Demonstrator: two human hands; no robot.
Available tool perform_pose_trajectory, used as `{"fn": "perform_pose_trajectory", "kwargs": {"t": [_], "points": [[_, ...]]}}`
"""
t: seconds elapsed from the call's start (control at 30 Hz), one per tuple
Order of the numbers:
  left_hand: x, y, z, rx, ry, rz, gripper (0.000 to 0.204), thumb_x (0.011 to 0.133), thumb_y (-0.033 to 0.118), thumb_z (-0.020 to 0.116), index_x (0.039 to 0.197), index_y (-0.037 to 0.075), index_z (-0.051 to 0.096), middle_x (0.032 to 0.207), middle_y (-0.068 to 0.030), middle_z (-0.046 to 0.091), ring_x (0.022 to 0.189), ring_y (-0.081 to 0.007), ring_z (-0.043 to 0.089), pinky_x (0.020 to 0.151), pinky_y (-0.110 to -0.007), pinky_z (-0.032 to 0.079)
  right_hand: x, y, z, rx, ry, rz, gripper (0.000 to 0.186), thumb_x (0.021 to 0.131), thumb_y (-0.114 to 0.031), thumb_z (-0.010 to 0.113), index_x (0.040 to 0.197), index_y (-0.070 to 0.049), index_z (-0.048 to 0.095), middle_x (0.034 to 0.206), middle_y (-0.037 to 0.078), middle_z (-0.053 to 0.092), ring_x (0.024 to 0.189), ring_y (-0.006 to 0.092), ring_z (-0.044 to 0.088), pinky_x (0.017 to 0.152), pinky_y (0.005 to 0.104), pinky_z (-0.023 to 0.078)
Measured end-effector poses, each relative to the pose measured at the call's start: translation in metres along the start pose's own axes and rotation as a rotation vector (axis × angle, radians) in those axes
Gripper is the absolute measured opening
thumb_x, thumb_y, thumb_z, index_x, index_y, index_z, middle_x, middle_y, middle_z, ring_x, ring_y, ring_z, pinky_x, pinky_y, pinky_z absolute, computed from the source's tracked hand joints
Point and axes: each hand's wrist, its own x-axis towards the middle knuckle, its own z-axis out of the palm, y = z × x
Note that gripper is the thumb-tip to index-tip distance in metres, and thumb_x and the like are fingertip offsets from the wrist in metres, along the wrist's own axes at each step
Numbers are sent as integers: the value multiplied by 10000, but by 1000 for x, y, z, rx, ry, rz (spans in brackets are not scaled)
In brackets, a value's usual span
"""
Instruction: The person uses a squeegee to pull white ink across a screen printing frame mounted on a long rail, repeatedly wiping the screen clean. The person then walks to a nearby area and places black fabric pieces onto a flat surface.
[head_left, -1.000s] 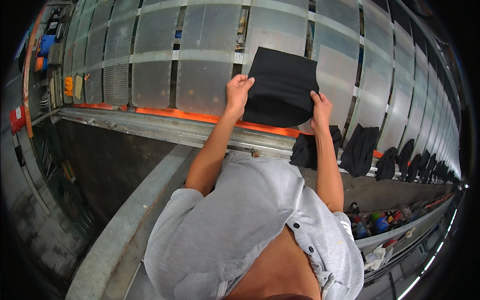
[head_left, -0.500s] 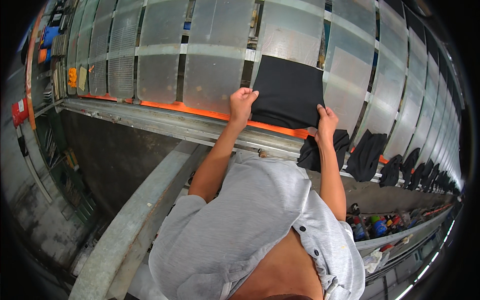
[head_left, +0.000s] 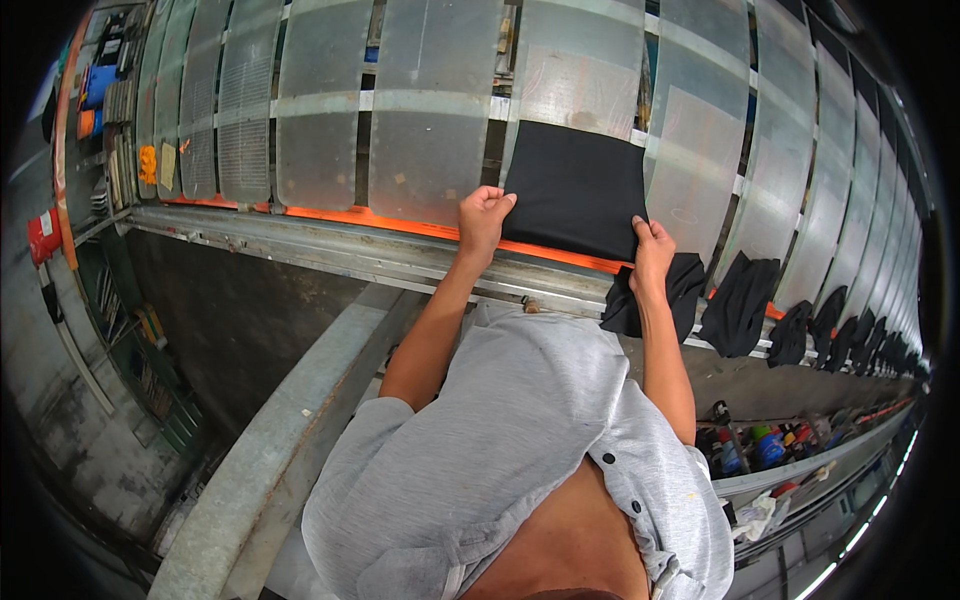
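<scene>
A piece of black fabric (head_left: 575, 188) lies smooth over the near end of a long greyish board (head_left: 580, 70). At its left edge, my left hand (head_left: 483, 222) pinches the cloth between thumb and fingers. My right hand (head_left: 651, 250) grips the right edge, closer to me, with the thumb on top. Between the hands the fabric looks flat and stretched, its front edge along an orange strip (head_left: 400, 222). Just beneath my right forearm, another black cloth piece (head_left: 684, 290) hangs loosely over the rail.
More grey boards (head_left: 430, 120) stand in a row to both sides, with narrow gaps. A metal rail (head_left: 300, 245) runs along their near ends. Crumpled black cloths (head_left: 740, 305) hang along the row at right. A pale beam (head_left: 270, 430) lies at left, and coloured containers (head_left: 765, 445) stand low right.
The fabric now lies flatter at its front, with fewer folds, and its far edge sits slightly closer to me. Both hands keep their hold at its sides.
</scene>
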Motion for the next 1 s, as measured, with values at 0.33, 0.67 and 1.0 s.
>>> {"fn": "perform_pose_trajectory", "kwargs": {"t": [0.33,0.67,1.0], "points": [[0,-2,0,-3,13,41,111,854,80,693,880,-5,625,695,54,599,622,-1,452,545,-197,334,4,11,-6,-7,-11,8,176,897,-96,620,957,65,659,847,52,670,742,107,585,712,243,459],[-2,3,-1,-40,-28,8,86,871,67,684,902,16,623,726,64,594,644,10,454,596,-174,345,2,11,-4,4,-3,2,161,892,-104,633,913,52,668,804,20,650,716,77,550,678,225,433],[-2,4,-3,-1,-23,5,95,869,68,688,902,15,617,706,75,577,615,18,426,546,-176,306,3,17,-8,47,-12,-3,145,894,-89,632,916,51,660,807,23,649,720,75,551,684,221,436]]}}
